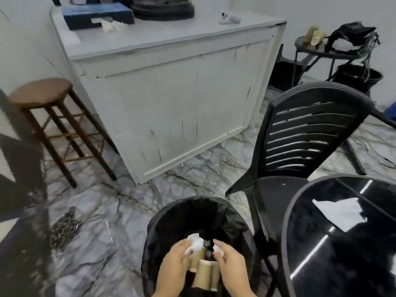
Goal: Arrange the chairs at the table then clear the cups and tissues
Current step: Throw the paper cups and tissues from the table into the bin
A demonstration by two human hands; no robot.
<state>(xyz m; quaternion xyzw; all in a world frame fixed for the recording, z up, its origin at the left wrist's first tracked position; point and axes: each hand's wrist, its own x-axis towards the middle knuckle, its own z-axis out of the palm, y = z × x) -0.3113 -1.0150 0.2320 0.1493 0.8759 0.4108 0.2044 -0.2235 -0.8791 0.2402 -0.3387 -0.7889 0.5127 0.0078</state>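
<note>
Cups (204, 273), tan paper ones, sit bunched between both hands over the black-lined bin (162, 224). The left hand (174, 261) pinches a white tissue (196, 243) above the bin; the right hand (230, 262) seems to grip a smaller scrap (218, 249). Right of the bin stand a black chair (300, 133) and glass table (300, 211).

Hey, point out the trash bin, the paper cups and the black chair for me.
trash bin (171, 213), head view, on its bag-lined rim.
paper cups (203, 273), head view, on a middle cup's side.
black chair (300, 133), head view, on its slatted back.
</note>
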